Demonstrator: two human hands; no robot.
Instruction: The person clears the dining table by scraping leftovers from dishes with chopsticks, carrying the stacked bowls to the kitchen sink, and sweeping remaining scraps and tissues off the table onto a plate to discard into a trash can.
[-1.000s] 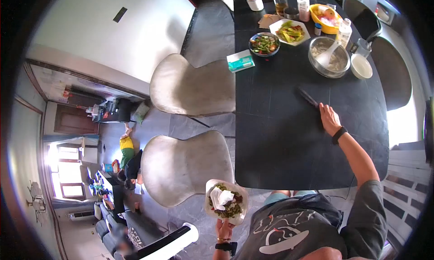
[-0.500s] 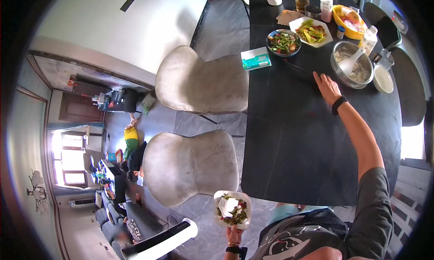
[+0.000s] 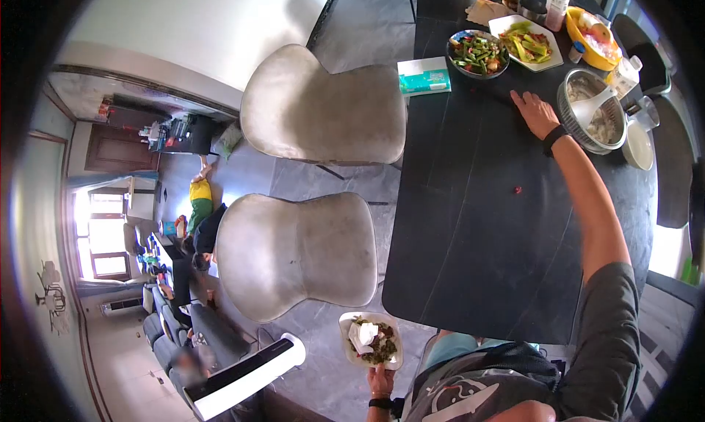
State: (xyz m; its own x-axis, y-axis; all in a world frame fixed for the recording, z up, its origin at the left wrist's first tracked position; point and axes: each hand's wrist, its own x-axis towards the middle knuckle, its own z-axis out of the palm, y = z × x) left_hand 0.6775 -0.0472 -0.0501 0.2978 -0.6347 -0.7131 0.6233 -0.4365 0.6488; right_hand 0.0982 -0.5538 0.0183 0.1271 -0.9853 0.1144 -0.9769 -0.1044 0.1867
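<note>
At the bottom, my left hand [image 3: 380,380] grips the edge of a square white plate [image 3: 353,357] beyond the table's near end. Dark green leafy food scraps [image 3: 381,348] and a crumpled white tissue [image 3: 363,337] lie on the plate. My right hand [image 3: 537,115] reaches over the black table with its fingers stretched out and slightly apart. It is left of a metal colander [image 3: 606,138] of rice with a white rice paddle [image 3: 585,111]. A thin dark shape near the fingertips is too faint to name. A small red scrap [image 3: 518,191] lies on the tabletop.
A bowl of green beans [image 3: 479,55], a plate of green peppers [image 3: 526,44], a tissue pack [image 3: 424,77], a yellow basin [image 3: 593,39], bottles and a pale bowl [image 3: 638,147] crowd the far end. Two grey chairs [image 3: 297,257] flank the table [image 3: 470,268]. People are in the background.
The view has shifted, so the table items appear farther right. My right hand has stayed close to the colander with its fingers stretched out. My left hand still holds the plate.
</note>
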